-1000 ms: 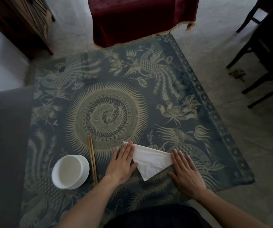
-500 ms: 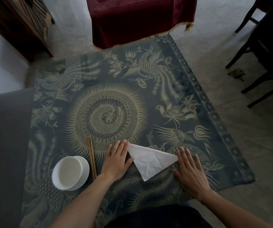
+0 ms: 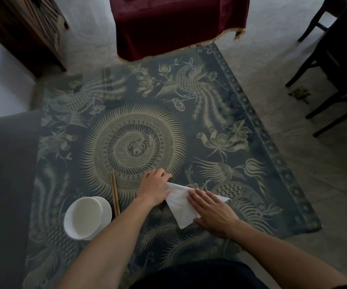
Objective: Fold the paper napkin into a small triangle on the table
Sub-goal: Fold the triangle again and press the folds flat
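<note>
A white paper napkin, folded into a triangle, lies on the patterned table near its front edge. Its long edge runs from upper left to right and its point aims toward me. My left hand has its fingers curled over the napkin's left corner and pinches it. My right hand lies flat, palm down, across the napkin's middle and right half, which it covers. The right tip of the napkin shows past my fingers.
A white bowl stands left of my left forearm, with a pair of wooden chopsticks lying beside it. A dark red draped seat is beyond the table. Dark chair legs stand on the floor at right.
My right hand slid left from beside the napkin onto its middle. My left hand curled from flat and took the napkin's left corner.
</note>
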### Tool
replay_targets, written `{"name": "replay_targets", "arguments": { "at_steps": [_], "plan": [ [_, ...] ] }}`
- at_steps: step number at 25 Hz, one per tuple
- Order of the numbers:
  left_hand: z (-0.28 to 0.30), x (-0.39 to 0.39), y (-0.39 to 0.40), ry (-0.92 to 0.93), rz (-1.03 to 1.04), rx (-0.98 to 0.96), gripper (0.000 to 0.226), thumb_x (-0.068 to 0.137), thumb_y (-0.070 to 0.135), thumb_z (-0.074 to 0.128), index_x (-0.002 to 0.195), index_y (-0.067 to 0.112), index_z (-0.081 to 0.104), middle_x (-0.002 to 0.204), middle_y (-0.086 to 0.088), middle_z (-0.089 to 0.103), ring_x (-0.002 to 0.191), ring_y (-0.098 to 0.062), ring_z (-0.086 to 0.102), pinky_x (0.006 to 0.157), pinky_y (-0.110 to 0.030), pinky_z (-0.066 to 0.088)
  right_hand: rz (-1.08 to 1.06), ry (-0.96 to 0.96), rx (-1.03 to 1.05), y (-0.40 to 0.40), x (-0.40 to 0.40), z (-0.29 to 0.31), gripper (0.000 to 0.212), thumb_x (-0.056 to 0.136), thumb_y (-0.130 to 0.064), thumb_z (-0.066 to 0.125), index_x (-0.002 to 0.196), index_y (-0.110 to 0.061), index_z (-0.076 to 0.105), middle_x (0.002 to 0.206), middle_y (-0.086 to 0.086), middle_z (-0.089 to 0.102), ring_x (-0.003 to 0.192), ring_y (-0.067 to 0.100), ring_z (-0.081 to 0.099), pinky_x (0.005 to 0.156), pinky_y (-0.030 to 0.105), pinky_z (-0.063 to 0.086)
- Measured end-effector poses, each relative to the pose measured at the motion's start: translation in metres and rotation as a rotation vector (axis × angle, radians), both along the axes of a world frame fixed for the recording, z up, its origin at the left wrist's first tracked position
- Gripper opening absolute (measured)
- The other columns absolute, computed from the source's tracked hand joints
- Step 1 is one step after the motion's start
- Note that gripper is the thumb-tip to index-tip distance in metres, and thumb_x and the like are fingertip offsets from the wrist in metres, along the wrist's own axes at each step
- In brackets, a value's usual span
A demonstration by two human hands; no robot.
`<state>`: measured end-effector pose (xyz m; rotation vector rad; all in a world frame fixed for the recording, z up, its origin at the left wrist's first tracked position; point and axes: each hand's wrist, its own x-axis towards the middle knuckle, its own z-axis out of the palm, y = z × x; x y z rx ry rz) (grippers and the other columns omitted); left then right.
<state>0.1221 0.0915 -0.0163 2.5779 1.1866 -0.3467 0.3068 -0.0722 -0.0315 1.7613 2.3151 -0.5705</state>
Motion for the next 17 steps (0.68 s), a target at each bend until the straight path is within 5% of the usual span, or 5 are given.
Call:
{"name": "replay_targets", "arguments": {
  "at_steps": [9, 13, 17],
  "plan": [
    [0.008, 0.009, 0.018, 0.146, 0.105, -0.236, 0.016, 0.075, 0.029, 0.064, 0.089, 0.03, 0.057, 0.105, 0.003, 0.046, 0.107, -0.02, 0.04, 0.089, -0.038, 0.039, 0.005, -0.024, -0.031, 0.0, -0.002, -0.002, 0.074, 0.1, -0.052, 0.028, 0.151, -0.017, -0.011, 0.158, 0.004, -0.017, 0.145, 0.024, -0.014, 0.117, 0.044, -0.007],
    [0.012, 0.005, 0.019, -0.034, 0.271, -0.418, 0.012, 0.073, 0.029, 0.064, 0.084, 0.028, 0.059, 0.084, 0.007, 0.061, 0.081, -0.016, 0.06, 0.063, -0.031, 0.044, -0.057, -0.044, -0.063, -0.003, -0.012, 0.002, 0.074, 0.1, -0.054, 0.024, 0.152, -0.018, -0.014, 0.158, 0.002, -0.023, 0.145, 0.03, -0.016, 0.117, 0.047, -0.002],
    [0.023, 0.003, 0.024, -0.245, 0.387, -0.396, 0.011, 0.077, 0.019, 0.067, 0.081, 0.028, 0.062, 0.075, 0.009, 0.062, 0.071, -0.014, 0.06, 0.064, -0.035, 0.05, -0.159, -0.038, -0.106, 0.004, -0.035, 0.008, 0.075, 0.099, -0.055, 0.025, 0.153, -0.015, -0.008, 0.162, 0.005, -0.01, 0.145, 0.035, 0.002, 0.114, 0.051, 0.018]
  ]
}}
